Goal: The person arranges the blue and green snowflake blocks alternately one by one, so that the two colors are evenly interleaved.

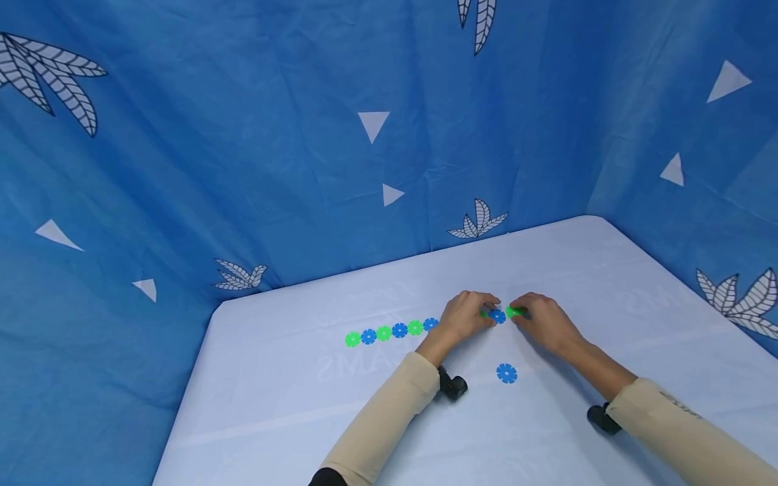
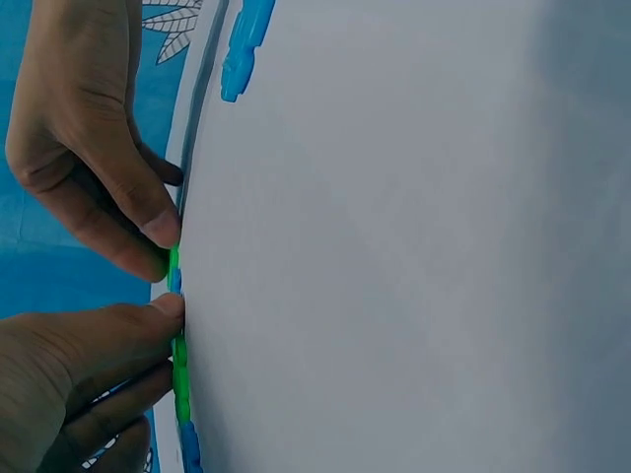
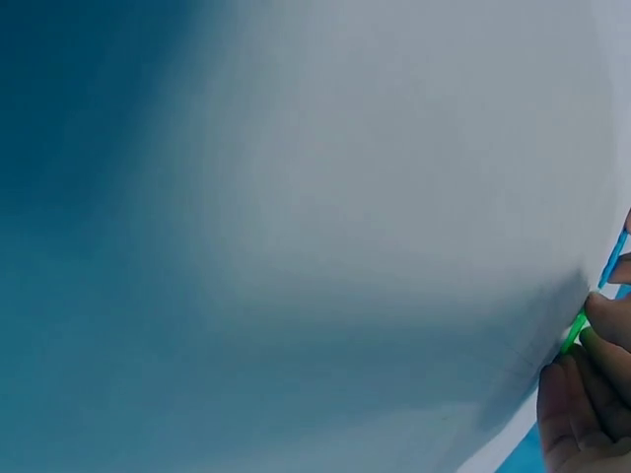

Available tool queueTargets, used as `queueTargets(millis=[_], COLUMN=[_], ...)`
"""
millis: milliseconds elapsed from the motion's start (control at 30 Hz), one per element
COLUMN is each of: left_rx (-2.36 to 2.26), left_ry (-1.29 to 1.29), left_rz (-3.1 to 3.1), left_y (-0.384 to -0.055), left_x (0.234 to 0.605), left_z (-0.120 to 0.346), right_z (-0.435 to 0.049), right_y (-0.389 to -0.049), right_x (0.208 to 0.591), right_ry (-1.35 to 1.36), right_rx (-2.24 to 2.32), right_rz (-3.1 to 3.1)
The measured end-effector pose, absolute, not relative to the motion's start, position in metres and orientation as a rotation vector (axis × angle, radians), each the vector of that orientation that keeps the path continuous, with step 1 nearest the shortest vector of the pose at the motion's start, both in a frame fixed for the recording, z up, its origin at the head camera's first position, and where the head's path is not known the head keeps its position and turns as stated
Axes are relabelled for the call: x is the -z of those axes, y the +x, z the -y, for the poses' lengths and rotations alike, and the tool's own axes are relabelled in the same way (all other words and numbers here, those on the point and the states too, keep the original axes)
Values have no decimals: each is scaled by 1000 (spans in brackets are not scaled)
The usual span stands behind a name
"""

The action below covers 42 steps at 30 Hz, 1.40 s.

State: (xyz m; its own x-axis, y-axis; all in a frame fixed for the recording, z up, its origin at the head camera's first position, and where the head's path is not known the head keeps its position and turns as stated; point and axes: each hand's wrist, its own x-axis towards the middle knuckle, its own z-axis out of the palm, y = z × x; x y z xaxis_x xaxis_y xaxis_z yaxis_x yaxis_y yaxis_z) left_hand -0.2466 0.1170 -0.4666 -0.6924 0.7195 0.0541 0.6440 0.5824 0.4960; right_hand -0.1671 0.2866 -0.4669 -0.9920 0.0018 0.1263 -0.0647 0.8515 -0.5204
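A row of flat, notched plastic discs, alternating green and blue, lies on the white table; one green disc [image 1: 383, 333] is near its left end. My left hand [image 1: 467, 314] covers part of the row and pinches a blue disc [image 1: 498, 316] at the right end. Close by on the right, my right hand [image 1: 547, 322] pinches a green disc [image 1: 513, 312] between thumb and fingers. In the left wrist view, this green disc [image 2: 174, 258] meets the blue one edge to edge; whether they interlock, I cannot tell. A loose blue disc [image 1: 507, 373] lies nearer me, between the forearms.
The table [image 1: 255, 405] has a white cover with faint lettering. Blue curtains [image 1: 304, 169] printed with leaves and triangles hang behind it and along the sides. Small black cameras [image 1: 454, 386] are strapped beneath both wrists.
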Motion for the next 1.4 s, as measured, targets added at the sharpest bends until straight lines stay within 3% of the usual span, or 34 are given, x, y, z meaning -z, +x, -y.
queueTargets(millis=[967, 1167, 1400], left_rx=[-743, -730, -694], left_ry=[1154, 1178, 1210], left_rz=[-2646, -2645, -2648], left_y=[-245, -247, -251], left_x=[475, 471, 465], left_z=[-118, -117, -117], right_z=[-286, -282, -264], right_y=[-162, -143, -104], right_x=[471, 459, 452], right_ry=[-9, -46, 155], right_rx=[-846, -869, -873], right_rz=[2918, 2916, 2977])
